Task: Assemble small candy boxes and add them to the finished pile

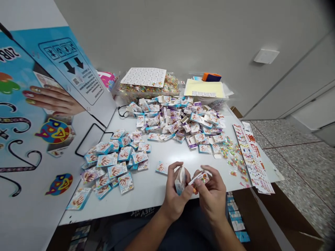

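Left hand (175, 190) curls round a small open box (180, 180), gripping it upright at the table's (157, 190) near edge. Right hand (211, 193) pinches a sticker card (201, 177) at the box's mouth, wrists nearly touching, heaps of boxes (112, 164) beyond.

Box heap (178, 120) behind hands (195, 191)

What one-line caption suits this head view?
Two hands, left hand and right hand, hold a small box over a table.
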A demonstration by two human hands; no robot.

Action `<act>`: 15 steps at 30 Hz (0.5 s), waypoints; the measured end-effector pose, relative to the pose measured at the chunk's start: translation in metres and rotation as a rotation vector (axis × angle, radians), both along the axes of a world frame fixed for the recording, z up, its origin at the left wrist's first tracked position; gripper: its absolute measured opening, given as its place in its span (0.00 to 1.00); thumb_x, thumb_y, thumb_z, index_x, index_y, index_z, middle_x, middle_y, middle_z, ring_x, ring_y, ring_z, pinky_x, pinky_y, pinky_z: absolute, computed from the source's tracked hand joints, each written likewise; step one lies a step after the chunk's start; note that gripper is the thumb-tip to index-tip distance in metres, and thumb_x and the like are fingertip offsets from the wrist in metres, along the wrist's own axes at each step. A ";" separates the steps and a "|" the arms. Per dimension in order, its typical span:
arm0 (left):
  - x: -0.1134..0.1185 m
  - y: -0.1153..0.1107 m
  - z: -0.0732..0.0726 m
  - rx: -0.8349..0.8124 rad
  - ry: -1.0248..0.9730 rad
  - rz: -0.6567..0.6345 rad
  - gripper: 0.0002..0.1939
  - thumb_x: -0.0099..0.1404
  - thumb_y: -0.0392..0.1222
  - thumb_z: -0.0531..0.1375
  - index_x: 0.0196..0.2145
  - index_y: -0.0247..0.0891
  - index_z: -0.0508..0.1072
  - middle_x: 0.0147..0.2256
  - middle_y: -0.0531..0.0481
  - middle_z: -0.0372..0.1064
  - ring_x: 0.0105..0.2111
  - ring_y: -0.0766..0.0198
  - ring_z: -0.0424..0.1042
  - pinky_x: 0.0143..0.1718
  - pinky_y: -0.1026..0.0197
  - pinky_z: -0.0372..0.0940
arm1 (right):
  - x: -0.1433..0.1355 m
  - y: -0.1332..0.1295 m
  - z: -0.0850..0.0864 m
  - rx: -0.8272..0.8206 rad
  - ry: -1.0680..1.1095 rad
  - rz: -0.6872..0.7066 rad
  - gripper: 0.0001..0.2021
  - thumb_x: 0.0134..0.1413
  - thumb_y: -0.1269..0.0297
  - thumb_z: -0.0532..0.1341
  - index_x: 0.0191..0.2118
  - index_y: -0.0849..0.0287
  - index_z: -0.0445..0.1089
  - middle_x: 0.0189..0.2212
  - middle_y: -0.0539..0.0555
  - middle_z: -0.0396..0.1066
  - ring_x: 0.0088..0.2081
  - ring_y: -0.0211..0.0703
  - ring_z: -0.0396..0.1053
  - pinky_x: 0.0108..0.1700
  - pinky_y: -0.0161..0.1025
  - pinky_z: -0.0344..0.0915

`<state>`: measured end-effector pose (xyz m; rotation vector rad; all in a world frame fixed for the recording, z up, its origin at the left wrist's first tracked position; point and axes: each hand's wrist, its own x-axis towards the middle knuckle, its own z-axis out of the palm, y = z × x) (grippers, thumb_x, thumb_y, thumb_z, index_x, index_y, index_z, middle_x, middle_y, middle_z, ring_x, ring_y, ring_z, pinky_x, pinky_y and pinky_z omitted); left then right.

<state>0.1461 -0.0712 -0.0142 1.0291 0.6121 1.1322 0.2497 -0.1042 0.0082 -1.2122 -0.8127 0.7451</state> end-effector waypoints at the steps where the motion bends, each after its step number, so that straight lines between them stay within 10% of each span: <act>1: -0.001 -0.001 0.001 0.022 0.030 0.006 0.27 0.66 0.54 0.64 0.55 0.45 0.59 0.32 0.55 0.61 0.28 0.67 0.63 0.32 0.64 0.64 | 0.000 -0.002 0.001 -0.031 0.001 -0.005 0.22 0.56 0.57 0.70 0.54 0.54 0.70 0.22 0.45 0.70 0.20 0.36 0.67 0.23 0.33 0.66; 5: -0.002 0.001 0.001 0.023 0.138 0.073 0.20 0.70 0.53 0.60 0.52 0.44 0.59 0.32 0.56 0.64 0.27 0.67 0.65 0.31 0.63 0.65 | 0.011 0.000 0.007 -0.149 -0.036 0.149 0.23 0.59 0.55 0.67 0.58 0.55 0.67 0.24 0.47 0.73 0.22 0.38 0.70 0.25 0.35 0.69; 9: -0.004 0.011 -0.006 0.159 0.505 0.164 0.21 0.65 0.47 0.65 0.51 0.42 0.63 0.36 0.51 0.69 0.33 0.62 0.70 0.37 0.60 0.66 | 0.029 -0.001 0.015 -0.092 -0.074 -0.016 0.10 0.63 0.57 0.64 0.46 0.55 0.70 0.32 0.52 0.77 0.25 0.37 0.71 0.27 0.34 0.69; 15: -0.005 0.017 -0.005 0.464 0.723 0.156 0.15 0.64 0.38 0.62 0.49 0.39 0.69 0.42 0.45 0.69 0.44 0.54 0.68 0.45 0.54 0.65 | 0.029 -0.007 0.023 -0.029 -0.550 0.052 0.14 0.62 0.64 0.65 0.52 0.54 0.69 0.39 0.55 0.77 0.38 0.45 0.76 0.40 0.39 0.73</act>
